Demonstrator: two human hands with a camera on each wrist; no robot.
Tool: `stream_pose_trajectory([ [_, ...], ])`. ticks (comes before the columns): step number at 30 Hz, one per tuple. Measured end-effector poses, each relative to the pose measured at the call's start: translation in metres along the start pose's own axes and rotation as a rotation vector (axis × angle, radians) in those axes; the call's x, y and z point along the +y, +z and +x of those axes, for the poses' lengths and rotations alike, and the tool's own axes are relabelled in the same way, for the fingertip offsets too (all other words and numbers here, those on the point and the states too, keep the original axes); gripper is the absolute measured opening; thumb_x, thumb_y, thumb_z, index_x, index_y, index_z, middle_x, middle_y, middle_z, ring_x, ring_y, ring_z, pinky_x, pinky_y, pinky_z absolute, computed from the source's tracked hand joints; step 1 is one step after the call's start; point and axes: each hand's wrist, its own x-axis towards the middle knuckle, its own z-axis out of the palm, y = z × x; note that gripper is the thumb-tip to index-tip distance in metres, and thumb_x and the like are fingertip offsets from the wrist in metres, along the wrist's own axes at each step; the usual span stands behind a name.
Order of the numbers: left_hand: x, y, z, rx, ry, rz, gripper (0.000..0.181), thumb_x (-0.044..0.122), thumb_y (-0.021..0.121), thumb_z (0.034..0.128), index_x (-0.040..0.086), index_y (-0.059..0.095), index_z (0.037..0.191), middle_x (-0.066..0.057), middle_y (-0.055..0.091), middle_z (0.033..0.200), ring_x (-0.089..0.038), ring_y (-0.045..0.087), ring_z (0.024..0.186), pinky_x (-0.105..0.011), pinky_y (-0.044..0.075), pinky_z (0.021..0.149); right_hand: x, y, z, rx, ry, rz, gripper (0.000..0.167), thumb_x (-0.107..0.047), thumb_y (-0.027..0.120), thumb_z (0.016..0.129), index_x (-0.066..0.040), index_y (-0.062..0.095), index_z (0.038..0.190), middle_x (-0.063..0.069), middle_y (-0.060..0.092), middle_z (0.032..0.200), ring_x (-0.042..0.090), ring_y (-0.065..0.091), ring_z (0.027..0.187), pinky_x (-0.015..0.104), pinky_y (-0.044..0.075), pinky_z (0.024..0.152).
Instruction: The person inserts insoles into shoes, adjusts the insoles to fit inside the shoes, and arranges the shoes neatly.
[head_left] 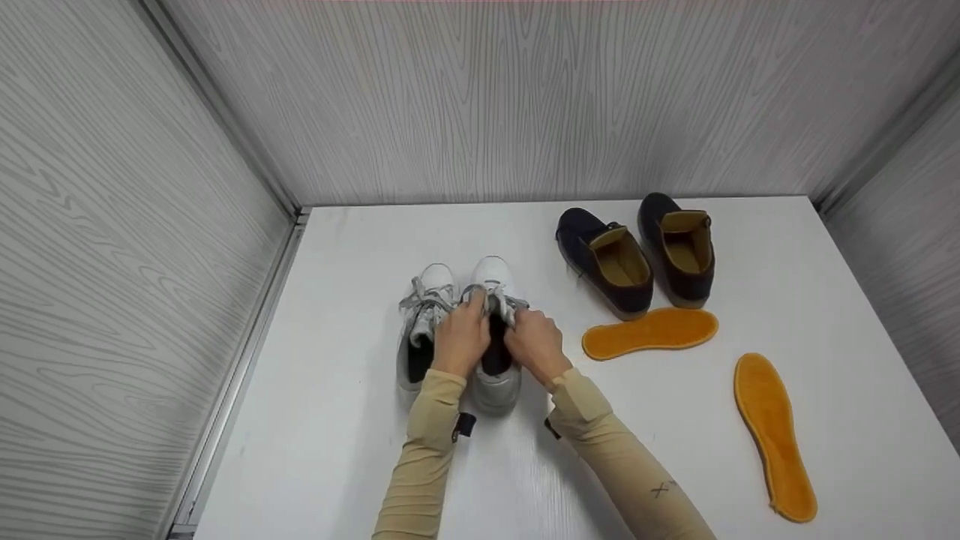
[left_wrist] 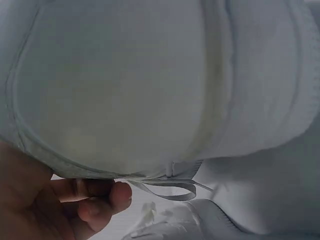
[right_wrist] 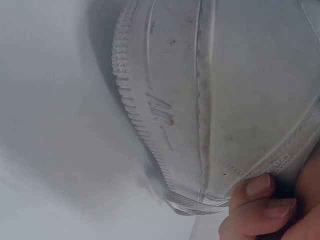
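Note:
A white sneaker (head_left: 496, 394) with grey laces stands on the table, its toe pointing away from me. On the left side of its opening, my left hand (head_left: 460, 339) grips the collar near the laces. My right hand (head_left: 536, 343) pinches the opposite side of the collar. The right wrist view shows the fingertips (right_wrist: 259, 186) curled over the shoe's upper edge. Much of the thumbs and the shoe's inside is hidden. Close on the left, partly behind my left hand and forearm, stands the matching sneaker (head_left: 437, 279).
Two dark loafers (head_left: 679, 247) with tan linings stand at the back right. One orange insole (head_left: 651, 334) lies crosswise in front of them. Another insole (head_left: 775, 435) lies nearer on the right. Grey wood-grain panels (head_left: 480, 105) enclose the white table at the back and sides.

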Motion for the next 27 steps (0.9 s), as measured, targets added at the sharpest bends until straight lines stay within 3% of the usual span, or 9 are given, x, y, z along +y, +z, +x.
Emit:
stream_pose_trajectory([
  [5, -0.005, 0.004, -0.003, 0.025, -0.025, 0.08, 0.023, 0.012, 0.068, 0.0879, 0.006, 0.054, 0.106, -0.017, 0.066, 0.072, -0.039, 0.063, 0.057, -0.051, 0.048, 0.047, -0.003, 0.012, 0.0, 0.02, 0.006, -0.019, 0.015, -0.013, 0.056, 0.089, -0.003, 0.063, 0.081, 0.02, 0.067, 0.084, 0.041, 0.067, 0.078, 0.052, 0.052, 0.064],
  [10, -0.006, 0.006, -0.004, 0.051, -0.055, 0.105, 0.024, 0.011, 0.069, 0.0853, 0.007, 0.053, 0.103, -0.017, 0.065, 0.069, -0.039, 0.062, 0.054, -0.051, 0.046, 0.045, -0.003, 0.019, 0.001, 0.024, -0.01, -0.028, 0.015, -0.013, 0.056, 0.09, -0.003, 0.062, 0.081, 0.02, 0.067, 0.083, 0.04, 0.067, 0.076, 0.051, 0.052, 0.063],
  [19, -0.001, 0.005, 0.0, 0.012, -0.12, 0.105, 0.025, 0.008, 0.07, 0.0825, 0.005, 0.056, 0.103, -0.019, 0.066, 0.071, -0.041, 0.063, 0.058, -0.053, 0.048, 0.05, -0.002, 0.02, 0.002, -0.001, 0.01, -0.037, 0.014, -0.016, 0.06, 0.086, -0.003, 0.064, 0.083, 0.02, 0.067, 0.085, 0.041, 0.067, 0.076, 0.052, 0.052, 0.061],
  [27, 0.003, 0.007, 0.0, -0.022, -0.126, 0.12, 0.025, 0.004, 0.067, 0.0825, 0.004, 0.056, 0.105, -0.018, 0.064, 0.07, -0.039, 0.062, 0.056, -0.05, 0.048, 0.047, 0.001, 0.022, 0.002, -0.026, 0.019, -0.041, 0.014, -0.015, 0.058, 0.087, -0.003, 0.065, 0.084, 0.02, 0.068, 0.086, 0.04, 0.067, 0.077, 0.051, 0.052, 0.061],
])
